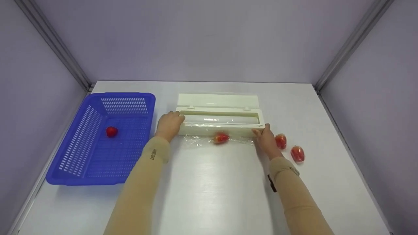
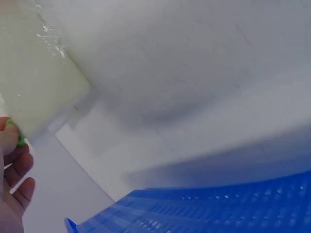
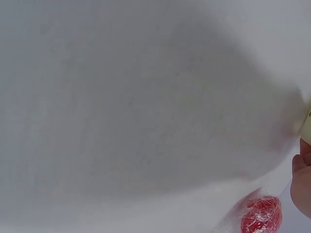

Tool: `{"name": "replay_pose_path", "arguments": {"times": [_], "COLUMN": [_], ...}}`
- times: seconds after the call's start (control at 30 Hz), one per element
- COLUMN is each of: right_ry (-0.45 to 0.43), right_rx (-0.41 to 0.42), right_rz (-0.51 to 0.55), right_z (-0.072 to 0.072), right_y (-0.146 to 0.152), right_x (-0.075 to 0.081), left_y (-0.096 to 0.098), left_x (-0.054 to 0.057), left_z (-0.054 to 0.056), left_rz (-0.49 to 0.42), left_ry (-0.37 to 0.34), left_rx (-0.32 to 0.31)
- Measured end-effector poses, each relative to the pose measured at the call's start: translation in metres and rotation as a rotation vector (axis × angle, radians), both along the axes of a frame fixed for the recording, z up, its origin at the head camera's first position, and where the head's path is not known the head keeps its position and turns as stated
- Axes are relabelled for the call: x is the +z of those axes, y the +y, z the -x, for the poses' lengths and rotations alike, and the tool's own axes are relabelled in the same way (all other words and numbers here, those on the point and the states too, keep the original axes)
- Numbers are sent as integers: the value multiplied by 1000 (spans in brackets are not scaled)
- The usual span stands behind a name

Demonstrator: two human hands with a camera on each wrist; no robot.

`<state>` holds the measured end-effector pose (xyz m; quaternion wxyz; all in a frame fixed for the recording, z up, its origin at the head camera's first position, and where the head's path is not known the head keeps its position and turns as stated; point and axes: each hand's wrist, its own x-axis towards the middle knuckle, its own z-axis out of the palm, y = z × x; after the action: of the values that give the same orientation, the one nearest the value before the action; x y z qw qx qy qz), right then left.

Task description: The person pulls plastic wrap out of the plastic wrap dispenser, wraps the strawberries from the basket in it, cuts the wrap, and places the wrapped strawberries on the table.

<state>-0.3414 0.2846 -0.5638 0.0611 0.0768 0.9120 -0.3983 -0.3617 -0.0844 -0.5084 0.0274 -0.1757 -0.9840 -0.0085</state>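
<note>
A cream cling film dispenser (image 1: 203, 130) stands mid-table in the head view, its lid (image 1: 218, 100) folded back and the film roll (image 1: 225, 119) showing inside. Clear film (image 1: 194, 140) hangs over its front edge, with a red-yellow fruit (image 1: 222, 138) against it. My left hand (image 1: 169, 124) grips the dispenser's left end; in the left wrist view the thumb presses a small green piece (image 2: 21, 141) at the corner. The right hand (image 1: 267, 142) holds the right front corner between thumb and fingers. That hand is mostly cut off in the right wrist view.
On the left stands a blue perforated basket (image 1: 151, 111) with one red fruit (image 1: 111, 131) inside. Two film-wrapped red fruits (image 1: 281, 141) lie right of the right hand; one wrapped fruit (image 3: 261, 216) shows in the right wrist view. Walls enclose the table's back and sides.
</note>
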Motion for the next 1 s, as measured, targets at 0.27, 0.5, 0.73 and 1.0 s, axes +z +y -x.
{"name": "replay_pose_path", "arguments": {"times": [0.27, 0.5, 0.73, 1.0], "right_ry": [2, -32, -65, -39], "right_rx": [20, 16, 1, -163], "right_rz": [2, 29, 111, 463], "right_z": [-1, -1, -4, -17], "right_y": [0, -2, 1, 2], "right_x": [-2, -1, -1, 3], "left_y": [54, 106, 122, 125], "left_x": [-5, -37, -57, -64], "left_z": [-29, -47, -46, -44], "left_rz": [-95, -308, -244, -271], "left_ry": [45, -181, -107, -9], "left_rx": [-195, -283, -237, -287]}}
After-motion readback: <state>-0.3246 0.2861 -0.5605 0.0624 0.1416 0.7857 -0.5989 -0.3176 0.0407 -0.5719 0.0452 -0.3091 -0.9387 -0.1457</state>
